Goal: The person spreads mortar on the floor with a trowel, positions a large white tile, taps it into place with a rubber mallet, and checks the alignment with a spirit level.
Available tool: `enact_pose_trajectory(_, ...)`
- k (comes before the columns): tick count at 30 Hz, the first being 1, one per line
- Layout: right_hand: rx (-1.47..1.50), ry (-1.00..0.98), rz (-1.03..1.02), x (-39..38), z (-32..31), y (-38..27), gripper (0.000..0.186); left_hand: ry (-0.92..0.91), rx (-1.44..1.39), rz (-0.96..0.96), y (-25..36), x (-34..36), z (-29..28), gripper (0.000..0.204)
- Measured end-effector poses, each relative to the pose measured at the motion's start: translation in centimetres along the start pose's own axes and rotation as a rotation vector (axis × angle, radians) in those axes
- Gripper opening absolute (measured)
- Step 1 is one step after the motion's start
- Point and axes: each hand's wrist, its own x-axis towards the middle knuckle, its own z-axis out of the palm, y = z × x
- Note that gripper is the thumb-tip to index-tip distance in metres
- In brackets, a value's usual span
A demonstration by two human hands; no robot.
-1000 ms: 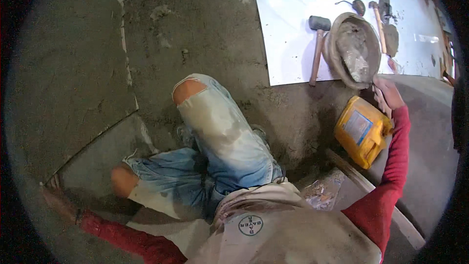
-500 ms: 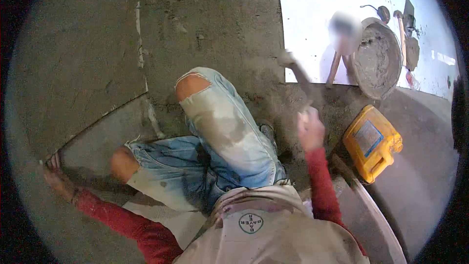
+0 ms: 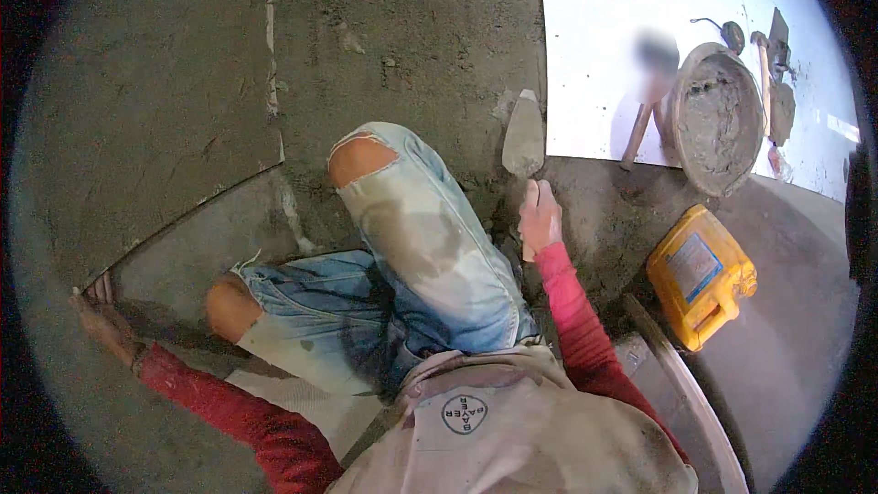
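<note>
My left hand (image 3: 105,316) grips the lower corner of a large mortar-coated slab (image 3: 160,91) at the left, fingers curled over its edge. My right hand (image 3: 540,215) is closed around the handle of a pointed trowel (image 3: 523,133), whose blade lies over the rough grey floor just left of a white board (image 3: 594,46). A basin of grey mortar (image 3: 718,128) sits on that board, beside a wooden-handled mallet (image 3: 637,133) with a blurred head.
A yellow jerrycan (image 3: 693,270) lies right of my arm, near a long plank (image 3: 704,402). More tools (image 3: 782,110) and a small corded dark object (image 3: 732,35) rest on the board. My bent knees (image 3: 412,238) occupy the middle.
My right hand has left the basin's rim and moved leftward and down, bringing the trowel beside my knee. My left hand stays at the slab's corner.
</note>
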Motion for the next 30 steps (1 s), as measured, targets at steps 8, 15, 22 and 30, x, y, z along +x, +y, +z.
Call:
enact_pose_trajectory(8, -0.258, 0.025, -0.203, 1.4, 1.5, -0.2, 0.029, 0.063, -0.013, -0.016, 1.0, -1.1, 2.2, 0.065)
enact_pose_trajectory(15, -0.433, -0.040, -0.090, 0.2, 7.1, -1.3, 0.031, -0.029, 0.042, 0.063, 0.2, 0.0, 2.2, 0.067)
enact_pose_trajectory(22, -0.672, -0.115, -0.264, -3.9, 3.8, 0.6, 0.030, 0.118, -0.036, 0.000, -0.8, 0.0, 1.4, 0.068)
enact_pose_trajectory(30, -0.763, 0.160, -0.301, 0.7, 3.8, -3.0, 0.027, -0.083, 0.137, 0.074, -2.1, 3.4, -4.3, 0.071)
